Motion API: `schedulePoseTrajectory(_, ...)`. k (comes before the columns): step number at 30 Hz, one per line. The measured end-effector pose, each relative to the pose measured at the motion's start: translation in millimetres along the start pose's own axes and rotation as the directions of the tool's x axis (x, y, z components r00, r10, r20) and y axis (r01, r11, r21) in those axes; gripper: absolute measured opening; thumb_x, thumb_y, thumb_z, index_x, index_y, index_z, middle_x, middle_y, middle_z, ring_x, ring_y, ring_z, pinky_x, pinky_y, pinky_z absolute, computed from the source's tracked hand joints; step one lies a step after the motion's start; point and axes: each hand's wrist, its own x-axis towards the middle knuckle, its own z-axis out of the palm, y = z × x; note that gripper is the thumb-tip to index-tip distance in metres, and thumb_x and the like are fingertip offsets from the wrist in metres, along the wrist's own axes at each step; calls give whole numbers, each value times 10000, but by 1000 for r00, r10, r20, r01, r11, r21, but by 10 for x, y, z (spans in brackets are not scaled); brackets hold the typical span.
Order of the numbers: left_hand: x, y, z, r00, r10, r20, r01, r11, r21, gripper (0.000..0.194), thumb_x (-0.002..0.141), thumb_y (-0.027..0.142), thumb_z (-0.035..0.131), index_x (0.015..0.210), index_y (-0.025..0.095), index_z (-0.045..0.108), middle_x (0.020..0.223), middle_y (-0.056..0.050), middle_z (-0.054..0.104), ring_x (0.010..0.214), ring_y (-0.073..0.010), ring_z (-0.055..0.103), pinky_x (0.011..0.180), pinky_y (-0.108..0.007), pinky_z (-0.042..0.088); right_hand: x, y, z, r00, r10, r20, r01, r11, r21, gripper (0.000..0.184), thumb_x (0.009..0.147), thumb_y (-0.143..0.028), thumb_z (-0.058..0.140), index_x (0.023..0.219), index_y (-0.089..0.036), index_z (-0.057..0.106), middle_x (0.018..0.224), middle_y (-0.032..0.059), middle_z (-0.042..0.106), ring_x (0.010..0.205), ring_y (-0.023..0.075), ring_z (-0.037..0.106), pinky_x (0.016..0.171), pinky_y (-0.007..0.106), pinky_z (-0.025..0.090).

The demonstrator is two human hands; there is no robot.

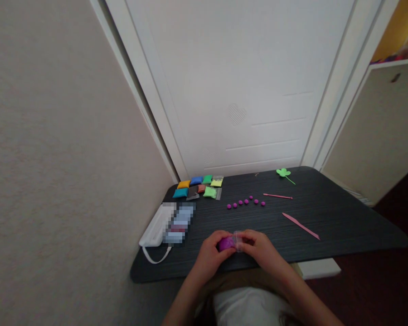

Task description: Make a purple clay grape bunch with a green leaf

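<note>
Near the table's front edge, both hands hold a small clear packet with purple modelling clay (226, 243) in it. My left hand (212, 250) is closed around the purple, filled end. My right hand (257, 244) pinches the transparent end of the packet (238, 241). Beyond the hands lie several small purple clay balls (240, 202) in an uneven row. To the right are a pink modelling knife (301, 225) and a thin pink stick tool (278, 196). A green clay clover with a stem (283, 173) lies at the far right.
Several coloured clay packets (196, 180) are grouped at the dark table's (207, 222) back left. A white case with a strap (157, 225) and a blurred-out flat item (180, 222) lie at the left. A wall stands left, a white door (241, 81) behind. A white box (319, 268) shows below the front edge.
</note>
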Motion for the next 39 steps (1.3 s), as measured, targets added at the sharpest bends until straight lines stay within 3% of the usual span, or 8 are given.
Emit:
schedulePoseTrajectory(5,5,-12,22,1000,-23,-13,23,1000,-11,277,643,280,641,905,194,611,928,-39,614,874,-182,550,817,-307,408,-29,-73,6,1000,-13,19,13,1000,0,180,763,-288,550,873,-201,664,811,17,667,736,161,582,693,261,428)
schedulePoseTrajectory(10,12,-59,10,999,-10,-35,9,999,-34,391,599,275,684,976,214,603,1088,-66,573,1029,-219,501,934,-363,337,-17,-82,-20,998,-46,49,48,998,-35,198,788,-304,510,825,-201,674,788,18,668,740,172,579,710,282,425)
schedulePoseTrajectory(13,25,-107,-19,1000,-20,-11,16,966,-257,446,599,248,687,1027,198,575,1174,-93,520,1111,-235,454,962,-375,316,-4,-74,-23,998,-51,48,52,998,-18,196,785,-284,509,817,-197,682,767,24,665,752,180,580,726,295,427)
schedulePoseTrajectory(16,46,-147,-35,995,-100,12,89,825,-558,526,666,243,635,1160,204,458,1205,-108,489,1091,-224,476,910,-371,375,-9,-94,-28,997,-68,48,67,997,26,197,781,-268,519,886,-212,676,811,23,667,785,182,582,744,297,423)
schedulePoseTrajectory(18,60,-153,-36,985,-166,54,162,753,-638,551,705,258,602,1211,211,391,1139,-101,528,982,-202,539,837,-361,425,-22,-113,-35,996,-84,40,83,996,39,220,784,-259,519,950,-228,659,851,22,665,804,181,581,751,296,421)
schedulePoseTrajectory(23,68,-117,-39,964,-230,134,261,715,-649,443,687,265,624,1095,159,488,880,-49,598,765,-147,564,716,-306,453,-40,-115,-37,995,-99,8,99,995,29,234,784,-248,524,980,-236,651,866,29,665,813,182,581,752,299,419)
schedulePoseTrajectory(32,47,-83,-62,966,-235,106,251,762,-597,391,619,219,679,977,160,531,837,-24,627,779,-138,560,720,-253,425,-51,-88,12,995,-86,-52,85,996,-32,227,732,-296,600,943,-235,658,849,34,641,768,174,558,702,284,416)
schedulePoseTrajectory(39,67,-75,-44,967,-247,61,236,782,-577,372,613,223,679,948,160,532,844,-28,628,792,-148,562,724,-256,416,-44,-89,62,993,-107,-58,95,980,-176,206,725,-337,606,900,-244,662,739,16,611,699,161,520,645,267,392)
